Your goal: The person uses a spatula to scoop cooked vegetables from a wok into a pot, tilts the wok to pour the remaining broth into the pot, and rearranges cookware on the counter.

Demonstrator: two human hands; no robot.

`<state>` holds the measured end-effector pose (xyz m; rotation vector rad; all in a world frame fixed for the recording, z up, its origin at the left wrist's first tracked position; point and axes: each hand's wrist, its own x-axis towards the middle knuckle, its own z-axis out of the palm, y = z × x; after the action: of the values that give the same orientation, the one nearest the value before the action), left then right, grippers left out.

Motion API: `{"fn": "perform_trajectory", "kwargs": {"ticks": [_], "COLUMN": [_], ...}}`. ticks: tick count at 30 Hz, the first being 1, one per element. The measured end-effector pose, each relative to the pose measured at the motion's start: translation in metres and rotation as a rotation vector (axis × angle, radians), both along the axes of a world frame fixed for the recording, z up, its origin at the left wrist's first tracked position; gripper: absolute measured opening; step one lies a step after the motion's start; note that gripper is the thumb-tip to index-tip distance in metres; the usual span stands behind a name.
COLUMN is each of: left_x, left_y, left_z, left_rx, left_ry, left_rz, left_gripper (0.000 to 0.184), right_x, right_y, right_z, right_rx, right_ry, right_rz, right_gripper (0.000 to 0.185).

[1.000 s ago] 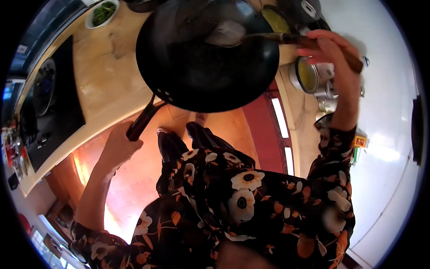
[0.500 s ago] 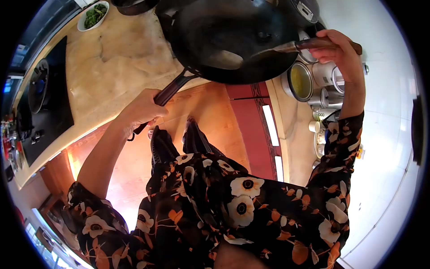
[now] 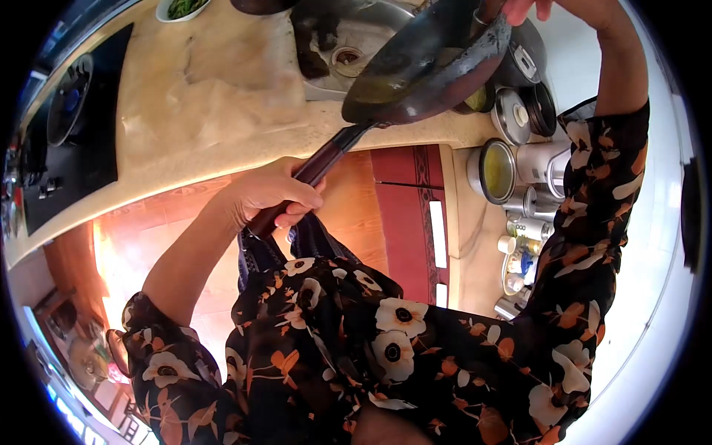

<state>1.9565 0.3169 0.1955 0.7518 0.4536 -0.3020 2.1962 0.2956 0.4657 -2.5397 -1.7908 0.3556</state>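
Observation:
My left hand (image 3: 285, 194) is closed around the dark handle of a black wok (image 3: 423, 81). The wok is tipped steeply on its side, with its far rim raised, over the right part of the metal sink (image 3: 371, 37). Some liquid seems to lie inside it, though how much is unclear. At the top edge, partly cut off, my right hand (image 3: 545, 10) is bent above the wok's raised rim. Beside its fingers, the metal neck of a spatula (image 3: 483, 13) reaches down into the wok; the spatula's wooden grip is out of view.
A white bowl of greens (image 3: 184, 7) and a dark pan (image 3: 263, 4) stand at the back of the counter (image 3: 208, 96). A black cooktop (image 3: 81, 126) is at left. At right are a pot of yellowish liquid (image 3: 498, 172), a lidded pot (image 3: 512, 116) and several canisters.
The wok has tilted from nearly level onto its side and shifted right, uncovering the sink and drain. My right hand has moved up, partly out of view. My left hand has kept hold of the handle.

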Motion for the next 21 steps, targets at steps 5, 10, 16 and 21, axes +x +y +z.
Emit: {"fn": "perform_trajectory", "kwargs": {"ticks": [5,10,16,21], "left_x": [-0.008,-0.014,-0.02,-0.023], "left_y": [-0.011,-0.015,-0.021,-0.02], "left_z": [-0.003,-0.001,-0.004,-0.001], "left_rx": [-0.103,-0.094,-0.153,-0.116], "left_ry": [-0.074,-0.105,-0.049,-0.03], "left_rz": [0.059,0.077,0.034,0.019], "left_gripper": [0.022,0.022,0.022,0.02], "right_x": [-0.019,-0.02,-0.028,-0.023], "right_y": [0.016,0.025,0.02,0.015], "right_z": [0.007,0.013,0.011,0.005], "right_rx": [-0.009,-0.082,-0.104,-0.096], "right_ry": [-0.074,0.02,0.048,0.051], "right_rz": [0.178,0.272,0.293,0.273], "right_gripper": [0.028,0.027,0.028,0.027]}}
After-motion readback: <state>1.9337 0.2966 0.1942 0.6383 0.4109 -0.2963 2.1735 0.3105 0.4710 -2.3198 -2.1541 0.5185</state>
